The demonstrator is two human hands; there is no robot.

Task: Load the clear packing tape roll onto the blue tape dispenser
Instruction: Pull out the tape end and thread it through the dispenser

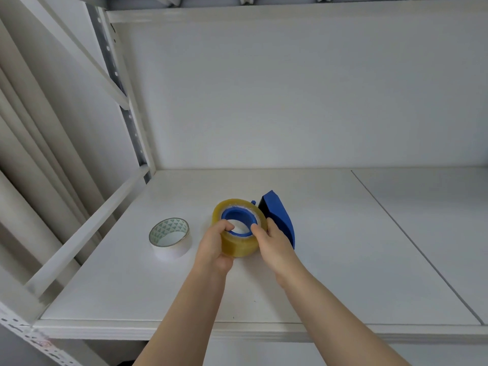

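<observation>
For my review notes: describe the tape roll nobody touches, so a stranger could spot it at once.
On the white shelf board, look left of the left hand: a white tape roll lies flat, alone. Unlike the yellowish clear packing tape roll held by that hand and the right hand on the blue tape dispenser, its core shows a green triangle pattern.

blue dispenser right, spare tape roll left, shelf front seemingly open
</observation>
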